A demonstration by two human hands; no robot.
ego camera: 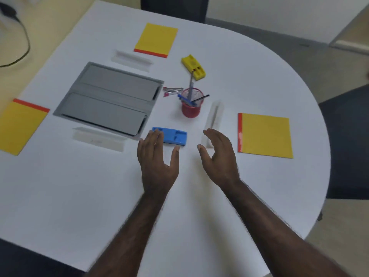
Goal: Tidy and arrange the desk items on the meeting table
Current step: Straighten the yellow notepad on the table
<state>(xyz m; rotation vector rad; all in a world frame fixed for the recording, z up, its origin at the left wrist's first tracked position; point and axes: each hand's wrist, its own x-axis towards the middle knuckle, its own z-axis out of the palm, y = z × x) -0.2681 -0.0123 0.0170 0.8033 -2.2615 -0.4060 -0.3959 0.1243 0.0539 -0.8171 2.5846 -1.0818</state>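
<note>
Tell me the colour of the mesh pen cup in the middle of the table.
The round mesh pen cup is red, seen in the head view.

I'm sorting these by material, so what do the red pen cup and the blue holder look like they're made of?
Red pen cup: probably wire mesh, painted red; a fine grid shows near its rim. Blue holder: likely moulded plastic, matte, uniform colour with recessed slots.

Both forearms bare to the frame edge; no sleeves, watch, rings or gloves on left hand (157, 156) or right hand (218, 154).
</note>
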